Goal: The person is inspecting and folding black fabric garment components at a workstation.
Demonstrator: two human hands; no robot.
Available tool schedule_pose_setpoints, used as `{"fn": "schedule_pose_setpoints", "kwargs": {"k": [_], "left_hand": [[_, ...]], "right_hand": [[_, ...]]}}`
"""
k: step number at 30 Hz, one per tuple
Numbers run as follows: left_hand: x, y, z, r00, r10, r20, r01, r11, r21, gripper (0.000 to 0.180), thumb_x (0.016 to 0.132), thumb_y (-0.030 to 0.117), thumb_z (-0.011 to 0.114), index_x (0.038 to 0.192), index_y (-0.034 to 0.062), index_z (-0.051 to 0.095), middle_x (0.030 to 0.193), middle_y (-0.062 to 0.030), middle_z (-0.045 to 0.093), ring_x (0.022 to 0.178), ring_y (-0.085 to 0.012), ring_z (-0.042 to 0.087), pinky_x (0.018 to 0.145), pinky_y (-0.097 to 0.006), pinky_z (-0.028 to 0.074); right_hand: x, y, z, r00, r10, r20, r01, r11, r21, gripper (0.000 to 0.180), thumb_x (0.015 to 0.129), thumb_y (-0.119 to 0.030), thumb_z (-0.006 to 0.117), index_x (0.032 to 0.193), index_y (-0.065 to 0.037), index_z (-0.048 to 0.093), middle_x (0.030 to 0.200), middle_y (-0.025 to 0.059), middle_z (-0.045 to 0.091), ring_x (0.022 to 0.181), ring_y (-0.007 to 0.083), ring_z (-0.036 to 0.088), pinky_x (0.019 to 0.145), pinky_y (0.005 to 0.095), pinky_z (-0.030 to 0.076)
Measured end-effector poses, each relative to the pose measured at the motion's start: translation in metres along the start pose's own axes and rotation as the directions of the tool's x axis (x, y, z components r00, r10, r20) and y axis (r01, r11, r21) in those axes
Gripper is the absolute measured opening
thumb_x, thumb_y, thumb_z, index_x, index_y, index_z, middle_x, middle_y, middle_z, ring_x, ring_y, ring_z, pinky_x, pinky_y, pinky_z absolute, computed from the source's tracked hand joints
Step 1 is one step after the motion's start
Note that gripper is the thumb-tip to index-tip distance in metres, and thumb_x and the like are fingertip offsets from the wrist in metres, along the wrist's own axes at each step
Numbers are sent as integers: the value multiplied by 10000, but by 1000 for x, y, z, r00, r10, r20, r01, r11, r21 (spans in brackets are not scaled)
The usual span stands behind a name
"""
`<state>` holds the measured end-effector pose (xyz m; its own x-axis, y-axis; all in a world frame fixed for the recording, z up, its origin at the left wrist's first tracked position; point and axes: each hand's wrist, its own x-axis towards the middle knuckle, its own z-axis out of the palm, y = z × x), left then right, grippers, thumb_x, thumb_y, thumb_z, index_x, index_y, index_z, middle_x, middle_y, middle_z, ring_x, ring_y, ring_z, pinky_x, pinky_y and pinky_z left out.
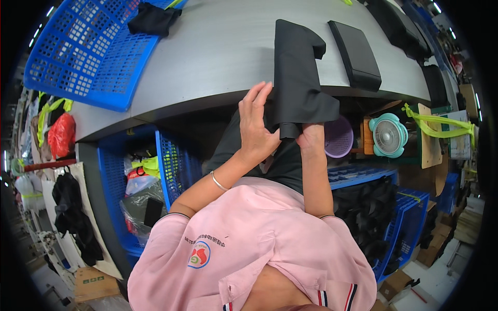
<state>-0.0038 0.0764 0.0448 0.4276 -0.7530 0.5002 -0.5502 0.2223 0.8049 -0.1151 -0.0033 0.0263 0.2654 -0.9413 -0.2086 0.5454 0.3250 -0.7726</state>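
Observation:
A black fabric piece (pixel 295 78) stretches from the grey tabletop over its near edge, with a folded or curled corner at its far right and a loose flap at its near right. My left hand (pixel 254 122) is beside its left edge, fingers stretched out and pointing away, the thumb by the fabric's near end. Beneath the near flap, my right hand (pixel 311 136) holds the fabric; the cloth covers most of its fingers. Right of the fabric, a flat black padded panel (pixel 357 56) lies on the table.
A blue plastic basket (pixel 85 54) with black cloth (pixel 154 19) over its rim stands far left on the table (pixel 207 57). Below are a blue crate (pixel 111 181) of bagged items, a purple bin (pixel 340 137), a teal fan (pixel 388 136) and a crate of black pieces (pixel 365 212).

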Motion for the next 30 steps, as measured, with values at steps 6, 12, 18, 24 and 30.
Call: {"fn": "schedule_pose_setpoints", "kwargs": {"k": [6, 12, 18, 24, 30], "left_hand": [[0, 14, 5, 997, -44, -60, 31, 980, -197, 629, 659, -187, 568, 1209, 99, 670, 1193, -48, 581, 728, -115, 566, 579, -236, 475], [5, 17, 1, 994, 1, -112, -27, 973, -231, 538, 658, -172, 597, 1113, 91, 714, 1095, -25, 638, 692, -103, 564, 573, -240, 466], [5, 16, -1, 995, 22, -99, -43, 976, -215, 523, 656, -165, 610, 1101, 87, 716, 1085, -37, 648, 694, -107, 569, 577, -240, 468], [2, 17, -3, 998, -7, -61, -8, 968, -250, 547, 652, -157, 618, 1132, 90, 705, 1107, -44, 642, 714, -114, 578, 592, -239, 485], [-8, 20, 1, 999, -4, -32, -2, 982, -190, 649, 630, -151, 609, 1223, 107, 666, 1198, -48, 599, 704, -100, 514, 585, -211, 442]], "right_hand": [[-10, -7, -4, 1000, -4, -16, 4, 999, 33, 448, 976, -274, 634, 1326, -16, 528, 1260, 113, 609, 1080, 217, 637, 916, 384, 569], [-11, -1, -12, 999, -16, -28, 17, 999, 29, 430, 971, -270, 640, 1308, -20, 548, 1246, 115, 620, 1083, 219, 637, 918, 382, 566], [-5, 6, -17, 998, -52, 21, 50, 996, 78, 419, 969, -263, 644, 1295, -16, 555, 1240, 116, 622, 1080, 218, 637, 912, 378, 567], [-4, 7, -21, 994, -95, 54, 92, 994, 56, 432, 958, -261, 653, 1290, -5, 554, 1231, 120, 624, 1068, 225, 643, 905, 375, 570], [-9, -4, -22, 981, -81, 176, 44, 978, 205, 453, 938, -260, 673, 1288, 1, 558, 1219, 127, 635, 1057, 232, 652, 900, 379, 574]]}}
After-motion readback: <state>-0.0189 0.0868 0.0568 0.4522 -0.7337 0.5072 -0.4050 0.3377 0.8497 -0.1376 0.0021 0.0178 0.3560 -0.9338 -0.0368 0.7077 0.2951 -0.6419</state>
